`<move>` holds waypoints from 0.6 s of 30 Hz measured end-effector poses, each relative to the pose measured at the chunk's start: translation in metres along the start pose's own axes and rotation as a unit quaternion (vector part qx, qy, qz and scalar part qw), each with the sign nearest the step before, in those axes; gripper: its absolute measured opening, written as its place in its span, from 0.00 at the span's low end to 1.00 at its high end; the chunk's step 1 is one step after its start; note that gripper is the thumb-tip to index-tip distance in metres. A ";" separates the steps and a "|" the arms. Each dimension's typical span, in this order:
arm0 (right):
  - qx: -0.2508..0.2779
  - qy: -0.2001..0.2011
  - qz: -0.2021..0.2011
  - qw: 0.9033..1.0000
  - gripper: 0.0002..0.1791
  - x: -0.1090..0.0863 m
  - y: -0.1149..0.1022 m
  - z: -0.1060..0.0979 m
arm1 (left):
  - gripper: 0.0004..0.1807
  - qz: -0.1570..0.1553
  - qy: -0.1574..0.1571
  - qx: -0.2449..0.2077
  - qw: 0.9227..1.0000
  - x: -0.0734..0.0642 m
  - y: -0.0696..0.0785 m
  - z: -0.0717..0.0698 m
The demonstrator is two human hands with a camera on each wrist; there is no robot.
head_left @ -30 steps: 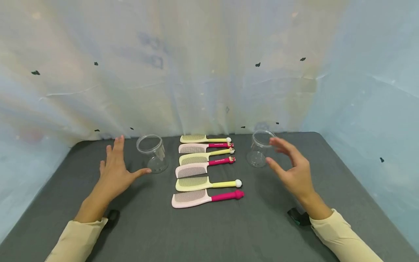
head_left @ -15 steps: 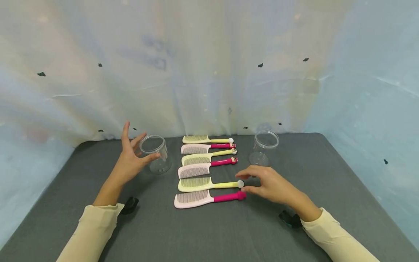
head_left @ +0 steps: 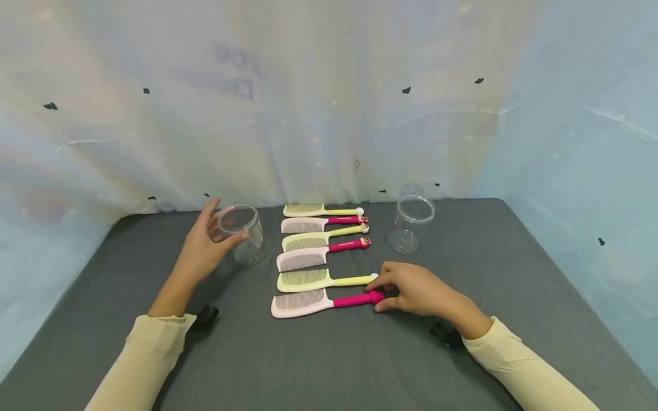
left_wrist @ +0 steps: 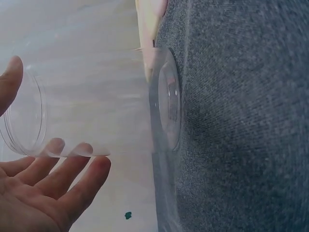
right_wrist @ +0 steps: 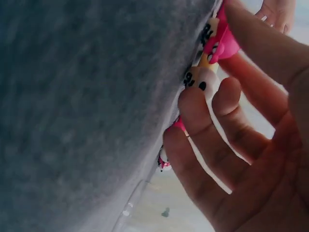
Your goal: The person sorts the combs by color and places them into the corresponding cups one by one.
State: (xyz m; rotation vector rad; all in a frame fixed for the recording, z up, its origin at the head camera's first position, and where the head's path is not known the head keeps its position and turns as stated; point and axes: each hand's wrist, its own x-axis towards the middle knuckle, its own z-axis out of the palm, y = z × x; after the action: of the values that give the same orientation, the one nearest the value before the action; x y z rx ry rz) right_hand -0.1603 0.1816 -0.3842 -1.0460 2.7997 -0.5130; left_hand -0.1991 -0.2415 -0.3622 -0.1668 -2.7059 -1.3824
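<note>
In the head view, several combs lie in a column, pale yellow and pale pink by turns. Nearest is a pink comb (head_left: 300, 302) with a magenta handle; my right hand (head_left: 418, 290) pinches the handle's end between thumb and fingers. In the right wrist view the thumb covers part of that magenta end (right_wrist: 227, 43), beside the white knob (right_wrist: 207, 79) of the neighbouring yellow comb (head_left: 304, 279). My left hand (head_left: 203, 251) curls round a clear plastic jar (head_left: 252, 245), thumb in front, fingers behind. The left wrist view shows fingertips (left_wrist: 99, 164) against the jar's wall.
Another clear jar (head_left: 404, 240) stands upright, right of the combs. A grey cloth (head_left: 329, 365) covers the table. Behind it hangs a pale plastic sheet (head_left: 319, 103) with small dark marks, and more sheeting (head_left: 581, 171) closes the right side.
My right hand has come left and down from beside the right jar to the nearest comb's handle end. My left hand has moved right and its fingers have closed in round the left jar.
</note>
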 end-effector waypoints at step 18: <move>0.191 0.031 -0.015 0.981 0.11 -0.013 0.001 -0.042 | 0.51 -0.024 -0.001 0.024 0.999 -0.002 0.000 -0.001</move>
State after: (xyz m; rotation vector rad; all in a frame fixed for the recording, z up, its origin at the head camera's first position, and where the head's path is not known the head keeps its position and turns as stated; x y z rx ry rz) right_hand -0.1601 0.2026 -0.3459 -0.9996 2.5858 -1.0517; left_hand -0.1967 -0.2425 -0.3620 -0.1011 -2.7597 -1.3289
